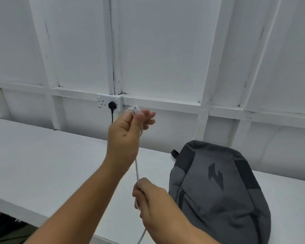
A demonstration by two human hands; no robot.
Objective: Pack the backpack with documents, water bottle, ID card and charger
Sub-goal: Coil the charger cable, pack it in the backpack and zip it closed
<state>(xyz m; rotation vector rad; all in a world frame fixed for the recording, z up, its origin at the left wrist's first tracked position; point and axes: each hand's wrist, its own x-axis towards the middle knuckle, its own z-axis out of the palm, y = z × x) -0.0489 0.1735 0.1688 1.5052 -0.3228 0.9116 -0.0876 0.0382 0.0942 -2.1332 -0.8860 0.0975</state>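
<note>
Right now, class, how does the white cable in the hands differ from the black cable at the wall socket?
The white cable is held stretched between the left hand and right hand; the black cable hangs untouched. The white cable isn't in the socket; the black one is plugged in. Both are thin.

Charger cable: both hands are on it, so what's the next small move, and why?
Probably another wrap: carry the right hand up to the left hand and add a loop. The white charger cable runs taut between them, its end bunched in the left fingers, with slack trailing below. The grey backpack lies apart on the table, and loose cable would tangle inside it.
</note>
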